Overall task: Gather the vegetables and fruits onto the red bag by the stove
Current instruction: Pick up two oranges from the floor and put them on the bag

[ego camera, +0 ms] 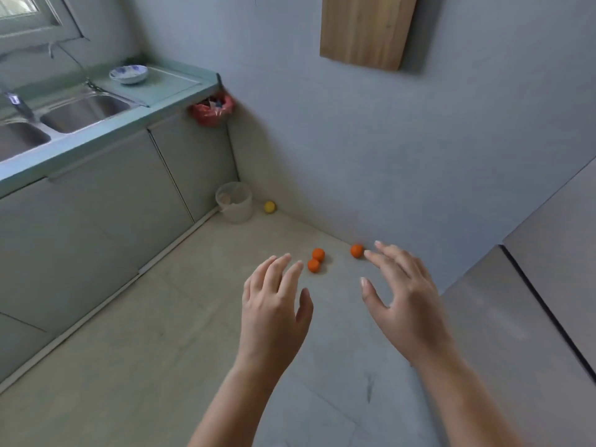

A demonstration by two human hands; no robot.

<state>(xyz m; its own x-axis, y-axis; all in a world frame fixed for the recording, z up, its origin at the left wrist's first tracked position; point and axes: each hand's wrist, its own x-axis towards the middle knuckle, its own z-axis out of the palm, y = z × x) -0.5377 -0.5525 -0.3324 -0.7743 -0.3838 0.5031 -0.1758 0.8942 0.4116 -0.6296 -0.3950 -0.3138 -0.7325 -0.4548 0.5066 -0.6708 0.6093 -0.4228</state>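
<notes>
Your left hand (274, 304) and right hand (403, 295) hover spread and empty, seemingly poised to scoop. Two oranges (316, 259) lie touching at 12 o'clock, a third orange (356, 250) at 1 against the wall; yellow fruit (270, 207) and red bag (211, 111) wait farther off at 11.

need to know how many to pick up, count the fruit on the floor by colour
orange fruit: 3
yellow fruit: 1
total: 4
</notes>
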